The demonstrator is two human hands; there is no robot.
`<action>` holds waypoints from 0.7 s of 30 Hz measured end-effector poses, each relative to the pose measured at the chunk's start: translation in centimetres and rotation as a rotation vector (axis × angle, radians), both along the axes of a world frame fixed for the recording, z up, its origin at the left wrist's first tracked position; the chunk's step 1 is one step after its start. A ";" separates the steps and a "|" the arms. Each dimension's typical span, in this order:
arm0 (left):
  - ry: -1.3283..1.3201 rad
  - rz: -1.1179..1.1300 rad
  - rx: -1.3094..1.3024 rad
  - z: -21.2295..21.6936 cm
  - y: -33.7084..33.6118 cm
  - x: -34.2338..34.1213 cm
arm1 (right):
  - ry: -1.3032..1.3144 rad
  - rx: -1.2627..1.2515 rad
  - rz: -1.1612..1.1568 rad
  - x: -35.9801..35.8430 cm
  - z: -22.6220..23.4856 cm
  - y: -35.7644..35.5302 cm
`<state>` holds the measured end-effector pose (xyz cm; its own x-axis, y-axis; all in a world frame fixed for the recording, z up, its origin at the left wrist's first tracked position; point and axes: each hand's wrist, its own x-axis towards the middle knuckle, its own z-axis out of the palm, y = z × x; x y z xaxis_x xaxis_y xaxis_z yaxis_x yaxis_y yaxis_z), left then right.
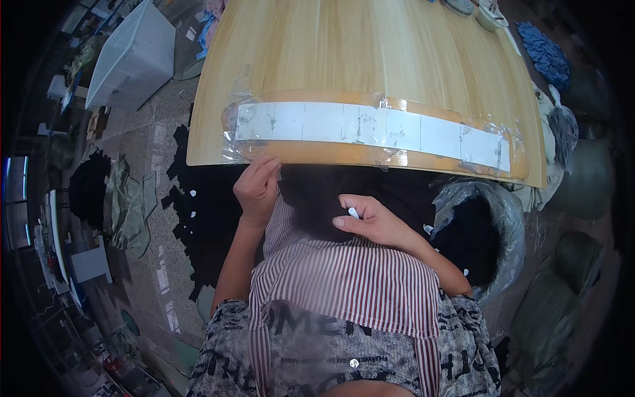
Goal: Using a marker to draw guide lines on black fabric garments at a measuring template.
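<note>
At the near edge of the wooden table (317, 59), my left hand (256, 192) is closed in a pinch, fingertips by the table's left front part. What it pinches, if anything, I cannot make out. Dark cloth (317, 198) lies between my hands, over my lap and below the table edge. My right hand (380, 221) is curled around a short white stick (354, 213), its pale end sticking up between thumb and fingers. The rest of the stick is hidden in the palm. A striped apron (344, 284) covers my front.
A marked white paper strip (317, 122) is taped along the table's front. Right of my lap stands a clear plastic bag (509, 225) with dark cloth. Dark fabric (198, 218) hangs at left. A white bin (135, 56) and olive cloth (129, 205) are farther left.
</note>
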<state>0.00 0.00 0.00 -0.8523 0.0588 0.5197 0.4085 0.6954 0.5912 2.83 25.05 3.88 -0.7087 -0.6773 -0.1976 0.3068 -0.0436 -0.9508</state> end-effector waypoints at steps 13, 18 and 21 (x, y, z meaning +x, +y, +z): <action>-0.450 -0.569 0.415 3.8 7.3 1.5 | 0.096 -0.102 -0.163 0.8 1.3 0.2; -0.357 -0.514 0.078 2.3 6.1 0.6 | 0.252 -0.019 -0.128 0.7 0.9 0.5; -0.424 -0.452 0.058 2.3 4.9 0.4 | 0.219 0.011 -0.126 0.4 1.2 1.1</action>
<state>0.41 4.93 2.28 -0.8829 0.4435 0.1544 0.3761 0.4707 0.7982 3.22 26.16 5.03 -0.8143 -0.5793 -0.0370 0.0865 -0.0580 -0.9946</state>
